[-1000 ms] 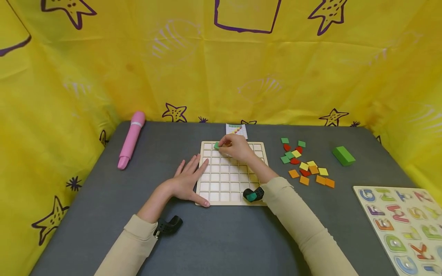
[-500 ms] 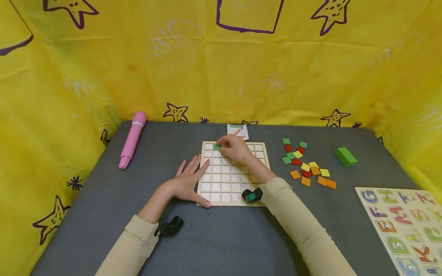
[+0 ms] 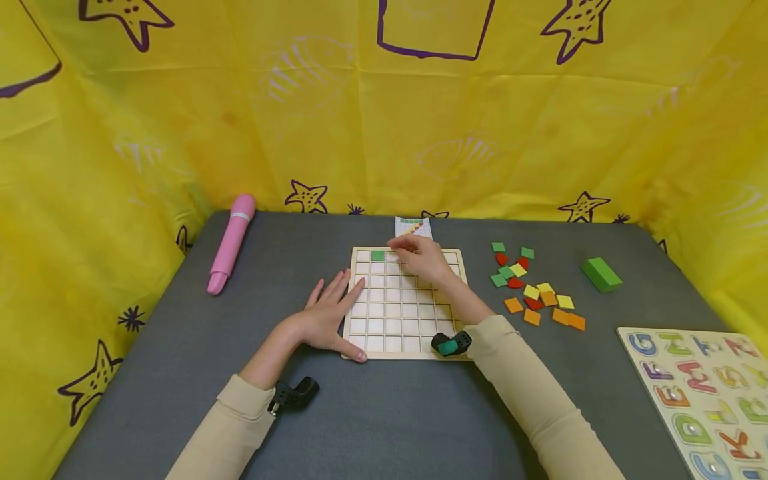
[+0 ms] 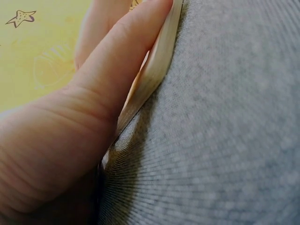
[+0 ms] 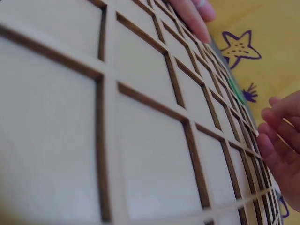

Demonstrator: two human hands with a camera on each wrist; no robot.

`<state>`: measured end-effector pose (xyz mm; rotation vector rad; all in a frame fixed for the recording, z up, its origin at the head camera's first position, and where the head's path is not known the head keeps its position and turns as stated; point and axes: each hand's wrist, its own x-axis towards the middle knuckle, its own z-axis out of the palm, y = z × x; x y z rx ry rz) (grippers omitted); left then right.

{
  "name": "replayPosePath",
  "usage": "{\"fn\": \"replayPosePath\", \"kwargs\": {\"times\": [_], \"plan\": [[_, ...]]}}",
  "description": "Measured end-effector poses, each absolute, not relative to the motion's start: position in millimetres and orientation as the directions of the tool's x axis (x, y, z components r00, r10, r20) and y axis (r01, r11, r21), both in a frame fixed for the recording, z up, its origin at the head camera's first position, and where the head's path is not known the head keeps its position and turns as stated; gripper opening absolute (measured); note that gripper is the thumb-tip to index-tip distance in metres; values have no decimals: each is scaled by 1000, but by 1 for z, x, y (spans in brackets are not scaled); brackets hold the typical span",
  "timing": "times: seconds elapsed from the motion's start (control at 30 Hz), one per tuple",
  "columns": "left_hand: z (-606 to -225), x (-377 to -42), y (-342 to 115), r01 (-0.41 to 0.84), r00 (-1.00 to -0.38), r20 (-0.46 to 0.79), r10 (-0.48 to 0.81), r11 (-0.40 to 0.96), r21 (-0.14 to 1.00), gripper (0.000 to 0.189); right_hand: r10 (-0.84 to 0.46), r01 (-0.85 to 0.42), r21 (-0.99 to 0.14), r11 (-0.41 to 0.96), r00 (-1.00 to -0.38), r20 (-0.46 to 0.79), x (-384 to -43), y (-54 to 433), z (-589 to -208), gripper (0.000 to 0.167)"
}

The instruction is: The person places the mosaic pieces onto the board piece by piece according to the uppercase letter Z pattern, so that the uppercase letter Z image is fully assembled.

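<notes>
A wooden grid board [image 3: 393, 311] of square cells lies on the table. One green square tile [image 3: 377, 256] sits in its far row, second cell from the left. My left hand [image 3: 327, 320] rests with spread fingers at the board's left side. Its thumb [image 4: 117, 61] lies along the near edge in the left wrist view. My right hand [image 3: 423, 259] hovers over the far rows, just right of the green tile, its fingers loosely bent. No tile shows between these fingertips [image 5: 266, 140] in the right wrist view. Part of the far row is hidden under this hand.
A small pattern card [image 3: 414, 227] lies behind the board. To the right are several loose green, red, yellow and orange tiles [image 3: 531, 292], a green block [image 3: 601, 275] and an alphabet puzzle board [image 3: 699, 393]. A pink cylindrical object [image 3: 231, 243] lies at the far left.
My right hand has settled the green tile flat into its cell, let go of it and moved a little to the right. The left hand has stayed in place.
</notes>
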<state>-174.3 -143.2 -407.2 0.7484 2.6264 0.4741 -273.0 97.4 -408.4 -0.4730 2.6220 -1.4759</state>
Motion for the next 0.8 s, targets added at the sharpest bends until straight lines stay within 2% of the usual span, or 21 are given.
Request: {"fn": "replayPosePath", "kwargs": {"times": [0.17,0.3,0.4,0.6,0.8], "plan": [[-407,-173,-143,437,-793,-242,558,800,412,135,-225,-96,-906,413,-974,0,-272,121,-402,24],[-408,-173,-143,442,-793,-233,563,795,416,135,-146,-57,-885,462,-989,-12,-272,148,-399,25],[-408,-173,-144,441,-794,-232,562,795,416,134,-91,-70,-848,526,-995,26,-275,171,-401,25],[-408,-173,-145,433,-795,-242,556,800,416,134,-4,-93,-698,710,-992,128,-282,213,-405,26],[-408,-174,-143,432,-793,-249,556,802,414,134,11,-63,-620,782,-993,115,-282,239,-408,40]]}}
